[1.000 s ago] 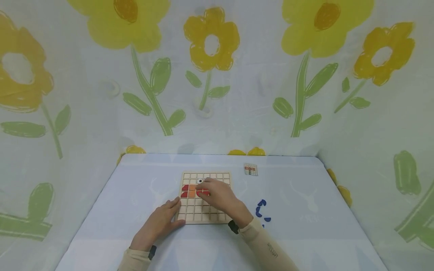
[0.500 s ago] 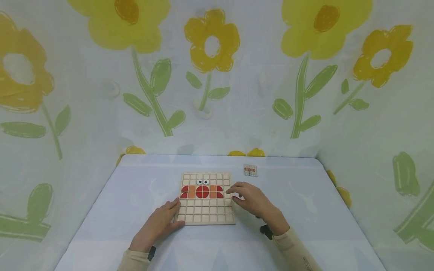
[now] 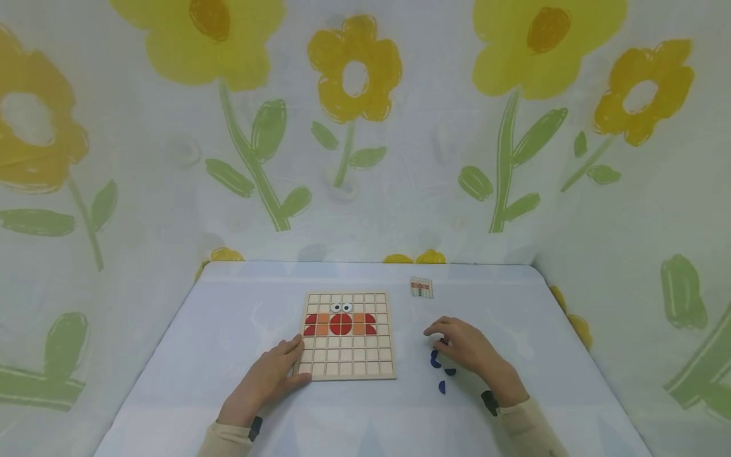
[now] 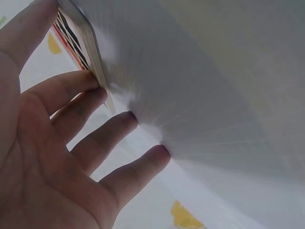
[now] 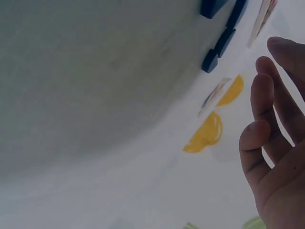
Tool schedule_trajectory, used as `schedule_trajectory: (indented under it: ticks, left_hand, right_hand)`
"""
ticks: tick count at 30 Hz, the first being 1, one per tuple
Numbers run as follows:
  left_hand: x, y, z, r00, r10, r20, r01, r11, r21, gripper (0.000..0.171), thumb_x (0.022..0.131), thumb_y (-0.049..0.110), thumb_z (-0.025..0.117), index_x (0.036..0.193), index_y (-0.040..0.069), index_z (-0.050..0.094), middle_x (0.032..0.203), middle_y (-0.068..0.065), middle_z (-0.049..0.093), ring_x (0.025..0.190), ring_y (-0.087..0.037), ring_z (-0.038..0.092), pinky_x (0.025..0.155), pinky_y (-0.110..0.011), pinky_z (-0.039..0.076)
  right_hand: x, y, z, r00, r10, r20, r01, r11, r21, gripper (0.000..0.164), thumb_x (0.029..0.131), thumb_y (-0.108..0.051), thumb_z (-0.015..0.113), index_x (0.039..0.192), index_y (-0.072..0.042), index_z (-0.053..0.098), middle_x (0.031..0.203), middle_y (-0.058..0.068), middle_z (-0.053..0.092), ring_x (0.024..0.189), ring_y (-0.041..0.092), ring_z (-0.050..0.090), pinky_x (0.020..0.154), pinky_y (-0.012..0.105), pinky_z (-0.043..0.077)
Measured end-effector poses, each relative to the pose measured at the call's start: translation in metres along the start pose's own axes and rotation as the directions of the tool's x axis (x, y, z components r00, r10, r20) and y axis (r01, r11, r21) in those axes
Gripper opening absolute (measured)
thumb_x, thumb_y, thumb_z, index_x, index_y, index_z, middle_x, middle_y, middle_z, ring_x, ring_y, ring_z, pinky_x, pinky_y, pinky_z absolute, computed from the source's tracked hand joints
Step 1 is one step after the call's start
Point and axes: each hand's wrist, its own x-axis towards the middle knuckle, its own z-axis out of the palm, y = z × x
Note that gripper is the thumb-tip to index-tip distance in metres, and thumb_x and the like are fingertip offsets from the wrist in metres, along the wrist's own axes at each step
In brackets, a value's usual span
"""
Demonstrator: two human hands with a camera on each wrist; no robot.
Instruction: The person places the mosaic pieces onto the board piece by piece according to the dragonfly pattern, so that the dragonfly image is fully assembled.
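A square wooden grid board (image 3: 354, 357) lies on the table, with red and orange pieces and two eye pieces set in its upper half. My left hand (image 3: 271, 374) rests against its near left corner, fingertips at the left edge and thumb at the front edge. In the left wrist view, the fingers (image 4: 78, 88) of that hand are extended, some touching the board's side. Over several dark blue half-round pieces (image 3: 442, 387) to the right of the board, my right hand (image 3: 465, 346) hovers with loosely bent fingers. The right wrist view shows its fingertips apart from the blue pieces (image 5: 210, 61).
A small pattern card (image 3: 422, 287) with a similar grid picture lies beyond the board, to the right. The pale table (image 3: 228, 330) is bounded at the back and sides by hanging cloth (image 3: 400, 209) printed with yellow flowers.
My right hand has moved from over the board to the blue pieces at the right, uncovering the red and orange row and the eyes. The left hand and board have stayed put.
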Motion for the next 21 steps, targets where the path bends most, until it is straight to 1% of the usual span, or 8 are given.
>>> schedule_trajectory:
  ticks: [3, 6, 14, 18, 21]
  left_hand:
    - [-0.001, 0.000, 0.001, 1.000, -0.005, 0.000, 0.005, 1.000, -0.006, 0.077, 0.089, 0.044, 0.076, 0.146, -0.001, 0.051, 0.157, -0.014, 0.043, 0.141, -0.044, 0.041, 0.114, -0.060, 0.038]
    - [-0.001, 0.001, 0.001, 1.000, -0.013, 0.001, 0.013, 1.000, -0.011, 0.078, 0.089, 0.044, 0.076, 0.147, 0.000, 0.051, 0.157, -0.013, 0.043, 0.141, -0.044, 0.041, 0.114, -0.059, 0.038]
    - [0.000, 0.002, 0.001, 1.000, -0.023, 0.004, 0.023, 1.000, -0.005, 0.078, 0.089, 0.045, 0.077, 0.148, 0.001, 0.050, 0.158, -0.013, 0.043, 0.141, -0.043, 0.041, 0.114, -0.058, 0.038]
    - [0.000, 0.001, 0.000, 1.000, -0.021, 0.000, 0.021, 1.000, -0.024, 0.078, 0.089, 0.043, 0.077, 0.148, 0.000, 0.050, 0.158, -0.013, 0.042, 0.142, -0.044, 0.040, 0.114, -0.059, 0.037]
    - [0.000, 0.001, -0.001, 1.000, -0.019, 0.001, 0.019, 1.000, -0.024, 0.078, 0.089, 0.043, 0.077, 0.148, -0.001, 0.050, 0.157, -0.013, 0.043, 0.142, -0.044, 0.040, 0.115, -0.060, 0.036]
  right_hand:
    - [-0.002, 0.004, 0.001, 1.000, 0.001, 0.021, -0.001, 1.000, -0.006, 0.024, 0.084, -0.010, 0.083, 0.104, -0.021, 0.078, 0.107, -0.009, 0.069, 0.096, 0.013, 0.066, 0.087, 0.035, 0.060]
    - [-0.004, 0.007, 0.003, 0.999, 0.010, 0.035, -0.009, 1.000, -0.022, 0.023, 0.084, -0.008, 0.082, 0.102, -0.021, 0.078, 0.105, -0.010, 0.069, 0.099, 0.012, 0.066, 0.089, 0.034, 0.060]
    - [-0.002, 0.013, 0.010, 0.998, 0.044, 0.050, -0.044, 0.999, -0.011, 0.022, 0.083, -0.005, 0.082, 0.098, -0.020, 0.078, 0.096, -0.012, 0.068, 0.092, 0.008, 0.065, 0.084, 0.030, 0.058]
    - [0.001, 0.016, 0.014, 0.998, 0.051, 0.045, -0.049, 0.998, -0.029, 0.021, 0.084, -0.006, 0.082, 0.097, -0.022, 0.078, 0.093, -0.014, 0.066, 0.089, 0.007, 0.064, 0.084, 0.030, 0.058]
    - [0.003, 0.015, 0.013, 0.997, 0.053, 0.052, -0.052, 0.998, -0.033, 0.019, 0.084, -0.009, 0.082, 0.099, -0.021, 0.078, 0.092, -0.013, 0.066, 0.088, 0.008, 0.064, 0.084, 0.031, 0.059]
